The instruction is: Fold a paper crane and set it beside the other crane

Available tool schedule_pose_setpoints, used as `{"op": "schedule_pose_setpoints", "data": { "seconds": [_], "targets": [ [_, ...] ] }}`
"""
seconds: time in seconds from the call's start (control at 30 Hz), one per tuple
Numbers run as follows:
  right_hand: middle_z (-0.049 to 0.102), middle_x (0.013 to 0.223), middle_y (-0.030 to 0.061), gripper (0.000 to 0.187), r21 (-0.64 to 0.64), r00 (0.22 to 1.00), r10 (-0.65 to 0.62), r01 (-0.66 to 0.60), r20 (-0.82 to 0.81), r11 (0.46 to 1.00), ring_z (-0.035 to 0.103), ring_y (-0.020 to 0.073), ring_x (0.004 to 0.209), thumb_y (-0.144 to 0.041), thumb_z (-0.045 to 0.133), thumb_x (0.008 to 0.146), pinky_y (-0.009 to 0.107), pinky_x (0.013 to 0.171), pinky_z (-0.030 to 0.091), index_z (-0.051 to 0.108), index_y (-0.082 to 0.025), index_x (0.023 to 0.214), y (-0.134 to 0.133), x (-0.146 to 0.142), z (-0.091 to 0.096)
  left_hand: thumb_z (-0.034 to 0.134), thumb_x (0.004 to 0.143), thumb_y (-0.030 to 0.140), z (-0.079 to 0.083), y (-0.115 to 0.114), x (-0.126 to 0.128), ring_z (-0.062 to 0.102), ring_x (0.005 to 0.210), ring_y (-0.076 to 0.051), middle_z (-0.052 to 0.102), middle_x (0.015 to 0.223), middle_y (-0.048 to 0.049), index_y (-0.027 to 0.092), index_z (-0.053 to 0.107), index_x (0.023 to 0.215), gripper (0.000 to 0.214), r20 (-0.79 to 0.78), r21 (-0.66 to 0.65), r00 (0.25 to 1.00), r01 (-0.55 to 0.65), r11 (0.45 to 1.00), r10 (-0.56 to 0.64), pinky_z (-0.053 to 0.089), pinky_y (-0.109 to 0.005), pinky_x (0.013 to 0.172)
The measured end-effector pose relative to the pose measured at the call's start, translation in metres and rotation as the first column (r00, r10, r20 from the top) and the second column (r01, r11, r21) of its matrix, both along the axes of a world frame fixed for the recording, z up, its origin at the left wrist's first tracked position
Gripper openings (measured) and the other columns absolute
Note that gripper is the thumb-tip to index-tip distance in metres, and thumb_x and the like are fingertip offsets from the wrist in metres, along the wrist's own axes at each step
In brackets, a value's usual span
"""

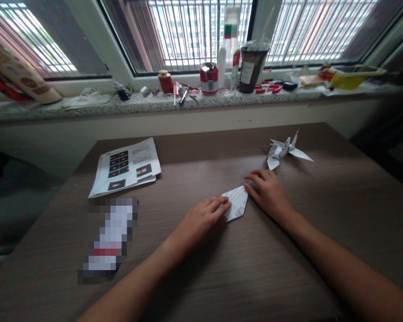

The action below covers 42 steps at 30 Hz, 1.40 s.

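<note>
A small folded sheet of white paper (237, 203) with crease lines lies on the brown desk between my hands. My left hand (204, 219) covers its left side, fingers close together and holding it; the thumb is hidden. At the paper's upper right corner rests my right hand (268, 192), fingers bent and a gap showing between thumb and forefinger. Its thumb tip touches or nearly touches the corner. Just beyond the right hand stands a folded paper crane (284, 150) with pointed wings.
Printed sheets (130, 165) lie at the desk's back left. Nearer me is a pixelated, phone-shaped object (109, 239). The stone windowsill (147, 107) behind carries a red can (209, 79), a clear bottle (225, 67), a dark drink cup (251, 67) and a yellow container (349, 79).
</note>
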State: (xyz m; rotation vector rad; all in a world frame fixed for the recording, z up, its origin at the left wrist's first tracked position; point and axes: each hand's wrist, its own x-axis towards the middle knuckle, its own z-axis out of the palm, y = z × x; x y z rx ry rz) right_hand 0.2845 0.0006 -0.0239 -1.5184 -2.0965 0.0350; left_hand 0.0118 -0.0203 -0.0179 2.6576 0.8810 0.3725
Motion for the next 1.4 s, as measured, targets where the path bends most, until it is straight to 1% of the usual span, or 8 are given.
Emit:
{"op": "schedule_pose_setpoints", "data": {
  "seconds": [0.1, 0.2, 0.33, 0.53, 0.67, 0.83, 1.1, 1.4],
  "targets": [
    [0.062, 0.146, 0.0155, 0.041, 0.002, 0.979, 0.183, -0.184, 0.095, 0.983, 0.055, 0.0337, 0.135, -0.032, 0.05, 0.106, 0.055, 0.116, 0.042, 0.062, -0.02, 0.143, -0.01, -0.011, 0.008, 0.056, 0.104, 0.019, -0.002, 0.0, 0.0, 0.058, 0.134, -0.03, 0.057, 0.151, -0.013, 0.02, 0.053, 0.148, 0.044, -0.01, 0.013, 1.0, 0.002, 1.0, -0.002, 0.05, -0.05, 0.112],
    [0.047, 0.162, 0.0106, 0.051, -0.031, 0.916, 0.361, -0.361, 0.175, 0.932, 0.04, 0.0287, 0.151, -0.032, 0.045, 0.108, 0.054, 0.126, 0.029, 0.045, -0.022, 0.158, -0.018, -0.023, 0.005, 0.053, 0.105, 0.019, -0.003, 0.0, 0.0, 0.058, 0.134, -0.03, 0.058, 0.15, -0.0137, 0.019, 0.055, 0.145, 0.04, -0.006, 0.036, 1.0, 0.005, 0.999, -0.005, 0.05, -0.05, 0.112],
    [0.033, 0.169, 0.0097, 0.06, -0.135, 0.863, 0.447, -0.427, 0.236, 0.894, 0.031, 0.0242, 0.156, -0.037, 0.044, 0.109, 0.048, 0.129, 0.028, 0.03, -0.019, 0.165, -0.022, -0.027, -0.01, 0.052, 0.107, 0.022, -0.004, 0.0, 0.001, 0.059, 0.135, -0.03, 0.06, 0.147, -0.0146, 0.016, 0.055, 0.144, 0.038, -0.01, 0.06, 1.0, 0.008, 0.998, -0.007, 0.048, -0.05, 0.114],
    [0.024, 0.171, 0.0098, 0.064, -0.217, 0.861, 0.456, -0.412, 0.225, 0.885, 0.027, 0.0233, 0.157, -0.042, 0.041, 0.11, 0.045, 0.129, 0.027, 0.023, -0.019, 0.167, -0.022, -0.02, -0.021, 0.043, 0.111, 0.024, -0.006, -0.004, -0.001, 0.05, 0.145, -0.025, 0.052, 0.156, -0.0152, 0.014, 0.047, 0.152, 0.043, -0.065, 0.074, 0.997, 0.04, 0.996, -0.035, 0.04, -0.044, 0.121],
    [0.022, 0.171, 0.0077, 0.066, -0.229, 0.864, 0.458, -0.413, 0.206, 0.882, 0.024, 0.0233, 0.158, -0.044, 0.041, 0.11, 0.044, 0.129, 0.026, 0.017, -0.022, 0.168, -0.023, -0.019, -0.02, 0.041, 0.112, 0.043, -0.009, -0.011, -0.013, 0.024, 0.158, -0.026, 0.03, 0.169, -0.0141, 0.017, 0.03, 0.163, 0.059, -0.117, 0.051, 0.989, 0.098, 0.994, -0.092, 0.025, -0.045, 0.129],
    [0.02, 0.172, 0.0053, 0.069, -0.229, 0.864, 0.464, -0.42, 0.194, 0.878, 0.026, 0.024, 0.157, -0.043, 0.043, 0.109, 0.043, 0.129, 0.026, 0.011, -0.027, 0.168, -0.023, -0.019, -0.019, 0.037, 0.111, 0.055, -0.007, -0.019, -0.027, 0.016, 0.16, -0.022, 0.018, 0.172, -0.0077, 0.024, 0.016, 0.168, 0.068, -0.181, -0.031, 0.973, 0.137, 0.99, -0.141, 0.015, -0.042, 0.131],
    [0.019, 0.171, 0.0039, 0.073, -0.232, 0.864, 0.461, -0.415, 0.202, 0.88, 0.027, 0.0239, 0.157, -0.049, 0.042, 0.109, 0.042, 0.129, 0.027, 0.004, -0.029, 0.168, -0.022, -0.016, -0.018, 0.037, 0.11, 0.057, -0.003, -0.023, -0.028, 0.018, 0.16, -0.024, 0.017, 0.172, -0.0083, 0.023, 0.013, 0.168, 0.072, -0.178, -0.054, 0.976, 0.117, 0.992, -0.125, 0.018, -0.041, 0.13],
    [0.019, 0.17, 0.0065, 0.075, -0.207, 0.912, 0.332, -0.286, 0.24, 0.936, 0.029, 0.0261, 0.156, -0.048, 0.04, 0.109, 0.045, 0.128, 0.03, -0.002, -0.027, 0.167, -0.007, 0.015, -0.025, 0.037, 0.109, 0.057, 0.001, -0.022, -0.028, 0.023, 0.159, -0.025, 0.023, 0.172, -0.0089, 0.022, 0.021, 0.167, 0.069, -0.167, -0.041, 0.979, 0.113, 0.993, -0.118, 0.021, -0.041, 0.129]
  ]
}}
